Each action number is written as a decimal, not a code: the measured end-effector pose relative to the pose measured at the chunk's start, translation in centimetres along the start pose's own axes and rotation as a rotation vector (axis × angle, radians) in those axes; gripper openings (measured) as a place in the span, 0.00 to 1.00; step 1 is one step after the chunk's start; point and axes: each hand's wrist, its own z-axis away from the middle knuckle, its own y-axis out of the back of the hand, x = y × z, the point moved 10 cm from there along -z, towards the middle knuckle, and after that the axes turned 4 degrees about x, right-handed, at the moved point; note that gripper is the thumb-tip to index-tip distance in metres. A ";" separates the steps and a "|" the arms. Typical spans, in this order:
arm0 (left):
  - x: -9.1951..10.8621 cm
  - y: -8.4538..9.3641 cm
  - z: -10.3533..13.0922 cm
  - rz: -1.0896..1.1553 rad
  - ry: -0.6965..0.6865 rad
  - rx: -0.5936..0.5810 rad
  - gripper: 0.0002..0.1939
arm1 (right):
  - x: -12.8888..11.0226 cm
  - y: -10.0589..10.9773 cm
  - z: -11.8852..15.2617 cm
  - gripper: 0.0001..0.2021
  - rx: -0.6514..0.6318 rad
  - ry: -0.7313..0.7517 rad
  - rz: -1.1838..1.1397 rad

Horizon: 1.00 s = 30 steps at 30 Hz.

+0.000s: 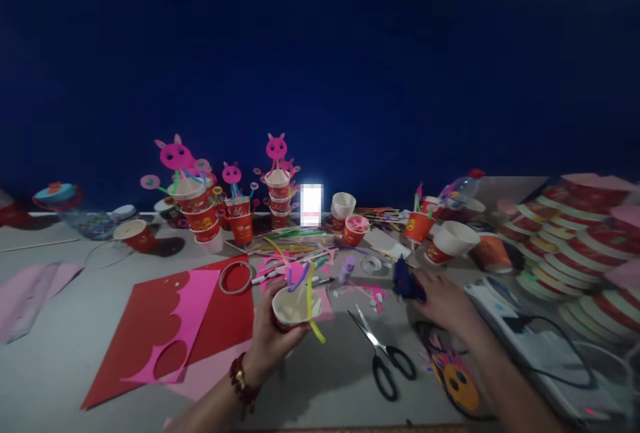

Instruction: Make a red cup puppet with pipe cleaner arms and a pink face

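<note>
My left hand (pixel 267 334) is wrapped round a paper cup (pixel 296 306) with its open mouth facing up. A purple pipe cleaner (pixel 299 277) and a yellow pipe cleaner (pixel 310 296) stand at its mouth, the yellow one hanging over the near rim. On the right, my right hand (pixel 443 298) has its fingers closed on a dark blue glue gun (pixel 406 278), whose handle is partly hidden by the hand. Scissors (pixel 383 356) with black handles lie partly spread between my two hands.
Red and pink paper sheets (pixel 117 333) lie left, beside a tape roll (pixel 236 277). Decorated cup figures (pixel 200 219) line the back. Stacked cups (pixel 565 253), a white power strip (pixel 530 346) and a black cable (pixel 555 346) crowd the right. An orange face cut-out (pixel 461 386) lies near the front.
</note>
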 end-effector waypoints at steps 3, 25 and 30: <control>0.1 -0.2 0.0 -0.001 -0.003 -0.012 0.34 | -5.6 4.0 1.0 0.18 0.079 0.099 -0.101; 0.2 0.0 0.0 0.023 0.017 -0.023 0.33 | -24.7 9.0 2.2 0.06 -0.038 0.489 -1.215; -0.9 -0.4 0.4 0.068 0.041 -0.047 0.39 | -24.5 8.2 1.6 0.04 -0.090 0.448 -1.310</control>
